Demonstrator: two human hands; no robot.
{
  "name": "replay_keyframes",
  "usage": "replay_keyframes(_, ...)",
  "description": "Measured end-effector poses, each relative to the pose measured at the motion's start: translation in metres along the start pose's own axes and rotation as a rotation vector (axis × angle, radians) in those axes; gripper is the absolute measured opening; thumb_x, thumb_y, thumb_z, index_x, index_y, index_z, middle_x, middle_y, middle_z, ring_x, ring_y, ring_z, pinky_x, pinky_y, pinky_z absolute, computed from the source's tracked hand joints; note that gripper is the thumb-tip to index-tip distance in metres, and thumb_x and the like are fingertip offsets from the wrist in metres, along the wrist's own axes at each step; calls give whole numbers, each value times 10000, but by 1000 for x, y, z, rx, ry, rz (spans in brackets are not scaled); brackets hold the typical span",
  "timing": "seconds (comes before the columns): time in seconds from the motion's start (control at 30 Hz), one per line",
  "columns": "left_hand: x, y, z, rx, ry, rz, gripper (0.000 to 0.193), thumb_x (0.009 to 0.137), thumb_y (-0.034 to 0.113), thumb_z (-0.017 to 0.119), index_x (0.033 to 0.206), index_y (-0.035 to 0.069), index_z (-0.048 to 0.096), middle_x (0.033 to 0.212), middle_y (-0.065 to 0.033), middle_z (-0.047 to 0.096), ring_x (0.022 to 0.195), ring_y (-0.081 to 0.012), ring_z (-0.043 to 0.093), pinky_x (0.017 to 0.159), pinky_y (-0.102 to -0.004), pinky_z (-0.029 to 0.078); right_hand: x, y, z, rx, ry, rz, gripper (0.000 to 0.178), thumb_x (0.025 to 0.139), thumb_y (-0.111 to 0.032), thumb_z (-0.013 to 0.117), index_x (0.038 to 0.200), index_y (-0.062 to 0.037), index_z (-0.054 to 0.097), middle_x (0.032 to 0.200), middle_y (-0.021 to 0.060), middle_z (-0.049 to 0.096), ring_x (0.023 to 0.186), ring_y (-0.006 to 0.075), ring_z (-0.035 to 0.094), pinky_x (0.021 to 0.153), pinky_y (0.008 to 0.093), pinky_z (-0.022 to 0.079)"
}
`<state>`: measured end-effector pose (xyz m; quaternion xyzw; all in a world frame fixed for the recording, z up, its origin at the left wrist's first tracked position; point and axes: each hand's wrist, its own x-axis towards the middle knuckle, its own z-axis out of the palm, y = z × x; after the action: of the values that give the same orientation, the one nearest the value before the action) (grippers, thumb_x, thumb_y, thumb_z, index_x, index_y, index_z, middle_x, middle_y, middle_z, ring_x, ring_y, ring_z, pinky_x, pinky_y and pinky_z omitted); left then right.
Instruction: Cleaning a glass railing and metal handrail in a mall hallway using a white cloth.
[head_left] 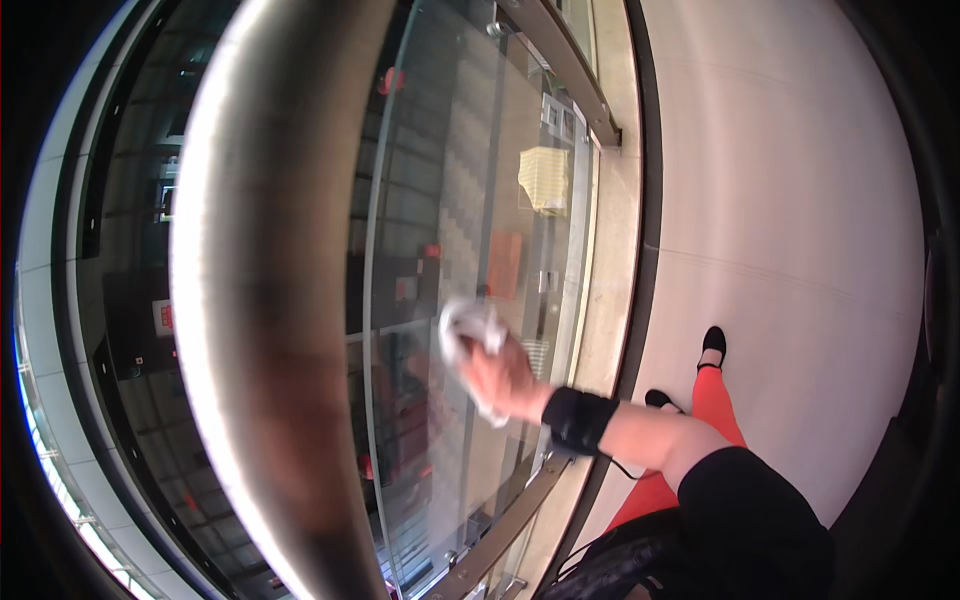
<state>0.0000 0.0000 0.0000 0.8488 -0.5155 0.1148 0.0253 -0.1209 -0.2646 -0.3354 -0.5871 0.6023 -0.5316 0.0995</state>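
Public indoor walkway (780, 220), glass balustrade (415, 250), thick metal handrail (260, 250)

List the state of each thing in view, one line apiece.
White cloth: bunched, held
Right hand: grip closed on cloth, blurred
Black wristband: strapped on
Glass panel: see-through
Metal handrail: shiny
Red trousers: worn
Black shoes: worn, on the floor
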Motion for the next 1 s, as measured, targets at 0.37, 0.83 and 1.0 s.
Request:
replay_keyframes(0.37,-5,-23,2,142,-6,-25,884,556,143,839,1286,14,359,800,-124,609,667,-168,581,607,-328,488,30,21,16,357,53,363,373,848,-207,591,1191,-79,518,1053,206,570,864,378,592,732,449,490)
replay_keyframes(0.83,2,7,6,80,8,138,866,571,20,805,1302,-4,341,833,-123,606,694,-183,593,623,-325,502,12,92,44,129,-231,616,393,931,-304,455,1199,-16,444,918,256,561,775,405,584,652,485,483)
replay_keyframes(1.0,3,-21,-7,47,-216,-144,702,594,-88,742,1216,-3,427,787,-110,605,616,-149,585,536,-260,488,-89,-7,14,320,-342,106,444,826,-199,564,1231,-48,460,1114,233,503,934,399,553,767,477,487)
